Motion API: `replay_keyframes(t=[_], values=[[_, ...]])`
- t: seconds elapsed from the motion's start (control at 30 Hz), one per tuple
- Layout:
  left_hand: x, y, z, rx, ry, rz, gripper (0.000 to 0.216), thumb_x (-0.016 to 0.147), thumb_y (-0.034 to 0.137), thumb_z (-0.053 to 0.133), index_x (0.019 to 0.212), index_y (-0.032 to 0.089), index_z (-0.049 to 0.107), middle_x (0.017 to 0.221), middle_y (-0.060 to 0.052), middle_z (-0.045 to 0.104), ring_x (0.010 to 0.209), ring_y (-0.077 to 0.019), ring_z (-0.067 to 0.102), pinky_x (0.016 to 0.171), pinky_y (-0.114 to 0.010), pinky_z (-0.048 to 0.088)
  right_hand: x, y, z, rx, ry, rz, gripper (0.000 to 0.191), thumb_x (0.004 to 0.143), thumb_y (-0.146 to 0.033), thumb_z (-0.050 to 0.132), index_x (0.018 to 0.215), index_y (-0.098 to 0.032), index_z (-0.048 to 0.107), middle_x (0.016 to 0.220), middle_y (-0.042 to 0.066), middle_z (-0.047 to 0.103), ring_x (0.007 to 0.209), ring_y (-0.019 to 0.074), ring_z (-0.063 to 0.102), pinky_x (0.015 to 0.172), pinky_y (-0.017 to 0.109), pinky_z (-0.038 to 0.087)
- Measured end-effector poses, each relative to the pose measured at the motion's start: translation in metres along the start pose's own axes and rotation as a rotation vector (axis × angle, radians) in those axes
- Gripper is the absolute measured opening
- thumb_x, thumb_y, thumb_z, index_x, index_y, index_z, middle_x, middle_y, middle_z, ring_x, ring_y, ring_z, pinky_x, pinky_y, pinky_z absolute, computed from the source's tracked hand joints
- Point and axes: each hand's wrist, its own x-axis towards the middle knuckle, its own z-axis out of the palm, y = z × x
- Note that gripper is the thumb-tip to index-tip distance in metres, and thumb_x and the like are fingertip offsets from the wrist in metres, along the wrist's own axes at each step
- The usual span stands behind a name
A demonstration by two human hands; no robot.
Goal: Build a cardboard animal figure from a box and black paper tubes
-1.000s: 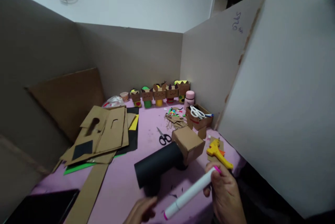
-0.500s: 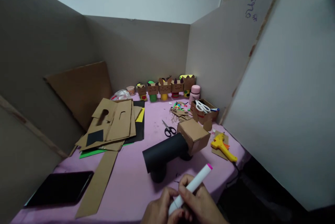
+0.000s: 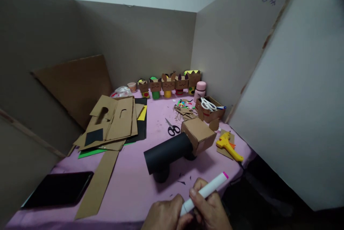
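A white marker [image 3: 213, 186] with a pink end slants up to the right at the table's near edge. My right hand [image 3: 211, 209] is closed round its middle. My left hand [image 3: 164, 214] is closed on its lower end; the fingertips there are partly hidden. Just beyond my hands stands a black paper-tube figure [image 3: 168, 154] on short black tube legs. A cardboard box [image 3: 198, 133] with a rounded ear-like piece forms its right end. Small black scraps [image 3: 181, 182] lie between the figure and my hands.
Black-handled scissors [image 3: 172, 129] lie behind the figure, a yellow glue gun [image 3: 228, 145] to its right. Stacked cardboard [image 3: 122, 122], a cardboard strip [image 3: 99, 183] and a black tablet [image 3: 57, 190] occupy the left. Several box-headed figures [image 3: 168, 83] stand at the back. Panels [image 3: 139, 40] enclose the table.
The marker and both hands have shifted slightly right, with the marker still held between them. The camera view has tilted a little downward, revealing more black scraps. The figure stays where it was.
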Motion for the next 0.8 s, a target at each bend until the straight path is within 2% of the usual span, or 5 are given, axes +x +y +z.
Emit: replay_keyframes(t=[0.2, 0.5, 0.67, 0.77, 0.8], values=[[-0.001, 0.003, 0.0, -0.076, 0.018, 0.031, 0.014, 0.091, 0.026, 0.051, 0.09, 0.017, 0.062, 0.082, -0.007, 0.076, 0.07, -0.0234, 0.072, 0.054, -0.023, 0.048, -0.004, 0.005, -0.003, 0.017, 0.013, 0.007, 0.048, 0.076, -0.06, 0.065, 0.063, -0.022, 0.038, 0.042, -0.014, 0.03, 0.04, 0.0044, 0.02, 0.041, 0.017, 0.017], [-0.003, -0.001, 0.006, -0.137, 0.066, 0.1, 0.013, 0.089, 0.026, 0.052, 0.084, 0.017, 0.06, 0.077, -0.006, 0.075, 0.06, -0.0214, 0.07, 0.048, -0.023, 0.043, -0.009, -0.001, 0.0, 0.017, 0.062, -0.011, 0.049, 0.073, -0.06, 0.067, 0.061, -0.022, 0.038, 0.041, -0.014, 0.027, 0.039, 0.0045, 0.019, 0.04, 0.019, 0.014], [-0.003, 0.001, 0.008, -0.087, 0.072, 0.101, 0.016, 0.09, 0.03, 0.05, 0.083, 0.019, 0.059, 0.075, -0.006, 0.075, 0.06, -0.0225, 0.069, 0.048, -0.025, 0.04, -0.01, 0.003, 0.003, 0.055, 0.074, -0.012, 0.048, 0.073, -0.058, 0.068, 0.061, -0.022, 0.039, 0.041, -0.014, 0.025, 0.039, 0.0038, 0.016, 0.039, 0.019, 0.013], [-0.012, -0.015, 0.015, -0.139, 0.08, 0.06, 0.019, 0.09, 0.036, 0.046, 0.082, 0.021, 0.056, 0.072, -0.004, 0.073, 0.057, -0.0204, 0.066, 0.049, -0.025, 0.037, -0.002, -0.015, -0.015, 0.114, 0.197, -0.072, 0.044, 0.069, -0.051, 0.074, 0.059, -0.02, 0.044, 0.041, -0.013, 0.031, 0.039, 0.0035, 0.02, 0.037, 0.017, 0.015], [-0.017, -0.022, 0.018, -0.178, 0.098, 0.028, 0.019, 0.09, 0.035, 0.044, 0.079, 0.022, 0.053, 0.067, -0.003, 0.071, 0.055, -0.0189, 0.064, 0.048, -0.024, 0.036, 0.001, -0.026, -0.025, 0.159, 0.343, -0.131, 0.044, 0.065, -0.048, 0.078, 0.058, -0.019, 0.045, 0.044, -0.012, 0.036, 0.04, 0.0034, 0.023, 0.038, 0.016, 0.021]])
